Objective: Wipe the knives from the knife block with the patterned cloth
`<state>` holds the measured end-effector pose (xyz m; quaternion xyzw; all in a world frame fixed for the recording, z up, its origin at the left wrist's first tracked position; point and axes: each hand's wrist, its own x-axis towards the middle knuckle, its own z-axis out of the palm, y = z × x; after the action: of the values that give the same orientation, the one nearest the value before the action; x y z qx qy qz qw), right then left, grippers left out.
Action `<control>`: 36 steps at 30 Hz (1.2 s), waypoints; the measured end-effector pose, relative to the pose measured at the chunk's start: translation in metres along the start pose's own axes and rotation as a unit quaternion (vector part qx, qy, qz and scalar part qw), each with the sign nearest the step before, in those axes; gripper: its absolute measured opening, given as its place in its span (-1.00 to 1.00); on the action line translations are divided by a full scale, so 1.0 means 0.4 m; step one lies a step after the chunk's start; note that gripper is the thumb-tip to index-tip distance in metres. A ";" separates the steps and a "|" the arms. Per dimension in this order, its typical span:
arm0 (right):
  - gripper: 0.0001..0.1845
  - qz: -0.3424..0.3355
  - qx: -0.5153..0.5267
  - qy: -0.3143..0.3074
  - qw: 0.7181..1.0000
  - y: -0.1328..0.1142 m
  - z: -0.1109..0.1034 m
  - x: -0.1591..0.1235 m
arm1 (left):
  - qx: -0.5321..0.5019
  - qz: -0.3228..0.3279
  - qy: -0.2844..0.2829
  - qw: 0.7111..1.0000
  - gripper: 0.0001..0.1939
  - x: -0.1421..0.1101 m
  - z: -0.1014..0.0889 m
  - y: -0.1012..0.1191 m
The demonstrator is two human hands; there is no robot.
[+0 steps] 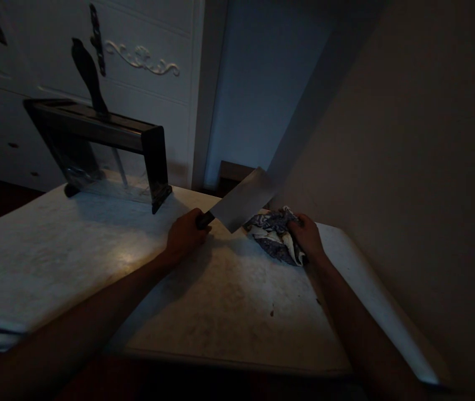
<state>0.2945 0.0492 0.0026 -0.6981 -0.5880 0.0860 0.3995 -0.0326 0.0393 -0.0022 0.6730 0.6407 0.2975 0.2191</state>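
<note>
- so where's the cleaver [243, 201], seen from the knife stand [116, 138]?
- off to the stand's right, as the person faces it, and closer to the person's body. it's held up at a slant above the table [220, 312].
- who's got it?
- the left hand [185, 236], fingers wrapped round the dark handle [204, 220]. of the two hands, that's the one nearer the stand.
- and the right hand [307, 236]?
- farther out from the stand, pinching a bunched, patterned cloth [279, 234] at its outer side. so neither hand is free.
- which way does the blade run?
- its long axis points away from the stand: handle end on the stand's side, broad square end out to the right and away from the person. the long lower edge faces the cloth and the person.
- so the cleaver sits between the two hands?
- yes. going outward from the stand it's left hand, blade, cloth, right hand. that's the relation that counts: the cloth lies just past the blade's lower edge, on the right hand's side.
- is the blade touching the cloth?
- they overlap from here, but in this dim light i can't say whether they meet.
</note>
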 end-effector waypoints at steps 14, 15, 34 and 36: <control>-0.74 -0.021 0.207 0.247 0.946 -0.082 -0.044 -0.025 | -0.030 -0.014 0.028 0.999 -0.66 0.014 0.014 -0.008; -0.74 -0.035 0.211 0.258 0.942 -0.092 -0.043 -0.032 | -0.032 -0.015 0.032 0.999 -0.68 0.013 0.016 -0.008; -0.34 -0.558 -0.033 0.018 0.829 -0.212 0.081 -0.187 | 0.059 0.091 0.014 0.994 -0.75 -0.081 0.024 0.073; -0.32 -0.567 -0.041 0.026 0.822 -0.215 0.091 -0.186 | 0.091 0.098 0.011 0.991 -0.75 -0.084 0.023 0.076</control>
<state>0.1865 -0.0013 0.0087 -0.2592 -0.8724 -0.1983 0.3639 -0.0043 0.0043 0.0078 0.7466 0.5980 0.2656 0.1201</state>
